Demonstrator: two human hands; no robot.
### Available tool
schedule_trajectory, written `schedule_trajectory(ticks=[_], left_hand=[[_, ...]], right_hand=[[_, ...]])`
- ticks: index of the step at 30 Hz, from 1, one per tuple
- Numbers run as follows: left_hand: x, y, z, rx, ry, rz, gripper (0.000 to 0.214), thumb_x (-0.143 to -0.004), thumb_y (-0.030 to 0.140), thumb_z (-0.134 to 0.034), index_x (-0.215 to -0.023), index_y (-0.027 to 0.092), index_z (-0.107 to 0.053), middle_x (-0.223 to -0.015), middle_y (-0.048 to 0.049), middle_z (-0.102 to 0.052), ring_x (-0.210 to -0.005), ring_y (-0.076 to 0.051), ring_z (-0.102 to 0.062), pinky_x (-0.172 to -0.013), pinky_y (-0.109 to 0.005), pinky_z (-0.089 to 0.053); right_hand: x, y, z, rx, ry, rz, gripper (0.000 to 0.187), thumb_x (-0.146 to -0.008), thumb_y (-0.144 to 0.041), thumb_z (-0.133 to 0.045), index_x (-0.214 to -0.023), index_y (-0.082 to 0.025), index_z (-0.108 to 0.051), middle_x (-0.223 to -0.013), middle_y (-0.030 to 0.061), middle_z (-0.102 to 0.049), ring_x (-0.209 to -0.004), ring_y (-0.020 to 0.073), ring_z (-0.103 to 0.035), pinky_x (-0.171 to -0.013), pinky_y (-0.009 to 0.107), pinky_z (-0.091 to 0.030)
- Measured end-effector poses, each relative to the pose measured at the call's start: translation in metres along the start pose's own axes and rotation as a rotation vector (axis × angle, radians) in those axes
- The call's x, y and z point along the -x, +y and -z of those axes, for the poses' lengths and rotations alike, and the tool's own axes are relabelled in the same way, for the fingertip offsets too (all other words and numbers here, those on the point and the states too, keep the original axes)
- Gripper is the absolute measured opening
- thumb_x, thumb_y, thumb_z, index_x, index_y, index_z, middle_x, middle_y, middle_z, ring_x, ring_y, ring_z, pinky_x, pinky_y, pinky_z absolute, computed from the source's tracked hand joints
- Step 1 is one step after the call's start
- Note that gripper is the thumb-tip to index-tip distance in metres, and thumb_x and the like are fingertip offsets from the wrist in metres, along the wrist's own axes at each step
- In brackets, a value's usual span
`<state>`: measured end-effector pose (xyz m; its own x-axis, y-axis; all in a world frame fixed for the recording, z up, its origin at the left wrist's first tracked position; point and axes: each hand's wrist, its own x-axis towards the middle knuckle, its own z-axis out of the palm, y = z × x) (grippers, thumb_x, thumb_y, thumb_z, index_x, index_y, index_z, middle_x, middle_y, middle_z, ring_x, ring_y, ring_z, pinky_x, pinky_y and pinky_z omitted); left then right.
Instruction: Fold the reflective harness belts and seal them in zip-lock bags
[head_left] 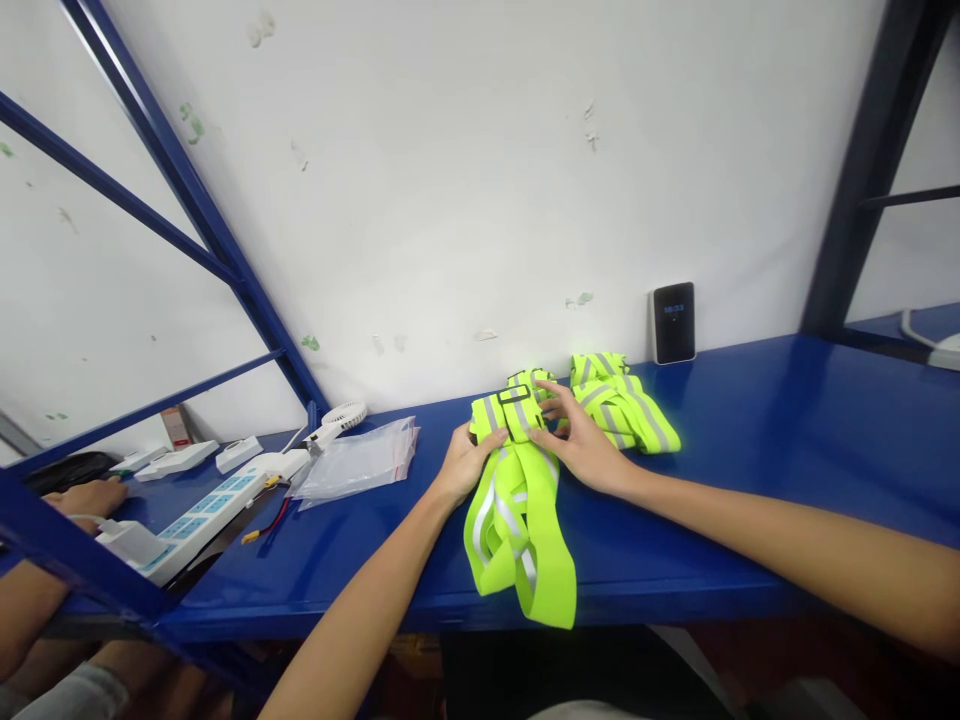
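A neon yellow safety vest [517, 520] with grey reflective strips lies on the blue shelf [750, 480], its lower loops hanging over the front edge. My left hand [465, 462] grips its upper left part, thumb on top. My right hand [577, 440] presses on the upper right part, fingers spread near a black buckle [516, 396]. A second, folded vest [622, 405] lies just behind my right hand.
A stack of clear plastic bags [360, 460] lies to the left, beside a small white fan [337, 418] and a white power strip [202, 510]. A dark phone [673, 322] leans on the wall. Another person's hand [86, 497] rests at far left.
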<state>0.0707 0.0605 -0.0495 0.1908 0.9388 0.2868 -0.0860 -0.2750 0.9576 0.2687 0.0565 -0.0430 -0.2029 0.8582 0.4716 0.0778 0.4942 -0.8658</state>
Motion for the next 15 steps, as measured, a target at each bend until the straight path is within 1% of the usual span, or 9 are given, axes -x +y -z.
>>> schedule_trajectory(ticks=[2,4,7,9,12,15], left_hand=[[0.000,0.001,0.001,-0.022,-0.002,-0.011,0.045,-0.072,0.036,-0.073,-0.109,0.012,-0.066,-0.105,-0.0110,-0.071,-0.091,-0.024,-0.066,-0.083,-0.034,-0.050],[0.001,0.003,0.002,-0.040,0.000,-0.024,0.045,-0.072,0.036,-0.073,-0.110,0.012,-0.065,-0.104,-0.0107,-0.071,-0.089,-0.024,-0.067,-0.081,-0.034,-0.050],[0.001,0.004,0.001,-0.058,0.009,-0.039,0.046,-0.071,0.037,-0.074,-0.109,0.013,-0.065,-0.103,-0.0098,-0.071,-0.086,-0.023,-0.067,-0.078,-0.033,-0.051],[0.001,0.003,0.001,-0.059,0.009,-0.042,0.047,-0.070,0.038,-0.074,-0.109,0.013,-0.065,-0.103,-0.0095,-0.071,-0.086,-0.023,-0.067,-0.079,-0.034,-0.051],[0.000,0.003,0.000,-0.068,0.001,-0.048,0.046,-0.071,0.038,-0.074,-0.108,0.013,-0.065,-0.104,-0.0097,-0.071,-0.090,-0.024,-0.066,-0.083,-0.034,-0.050],[0.000,0.002,-0.001,-0.084,-0.014,-0.066,0.043,-0.073,0.036,-0.072,-0.108,0.013,-0.064,-0.106,-0.0101,-0.070,-0.091,-0.024,-0.066,-0.083,-0.034,-0.050]], right_hand=[[0.000,0.001,-0.001,-0.028,0.033,-0.071,0.067,-0.073,-0.035,-0.070,-0.134,-0.029,-0.042,-0.105,0.0054,-0.053,-0.087,0.0213,-0.055,-0.083,0.041,-0.047],[-0.001,0.001,-0.002,-0.068,0.029,-0.143,0.067,-0.072,-0.036,-0.071,-0.132,-0.027,-0.044,-0.099,0.0042,-0.053,-0.078,0.0190,-0.056,-0.080,0.040,-0.048],[0.000,0.003,-0.004,-0.158,0.003,-0.222,0.063,-0.072,-0.037,-0.071,-0.129,-0.027,-0.046,-0.090,0.0023,-0.055,-0.079,0.0202,-0.059,-0.078,0.039,-0.050],[0.000,0.004,-0.005,-0.258,-0.015,-0.261,0.062,-0.071,-0.036,-0.073,-0.127,-0.028,-0.048,-0.085,0.0017,-0.059,-0.080,0.0219,-0.061,-0.077,0.040,-0.051],[-0.001,0.008,-0.005,-0.398,-0.053,-0.304,0.064,-0.070,-0.032,-0.075,-0.127,-0.028,-0.048,-0.085,0.0027,-0.066,-0.083,0.0238,-0.064,-0.080,0.042,-0.052],[-0.002,0.012,-0.004,-0.419,-0.084,-0.315,0.067,-0.071,-0.029,-0.074,-0.131,-0.027,-0.045,-0.089,0.0043,-0.070,-0.085,0.0255,-0.066,-0.082,0.043,-0.052]])
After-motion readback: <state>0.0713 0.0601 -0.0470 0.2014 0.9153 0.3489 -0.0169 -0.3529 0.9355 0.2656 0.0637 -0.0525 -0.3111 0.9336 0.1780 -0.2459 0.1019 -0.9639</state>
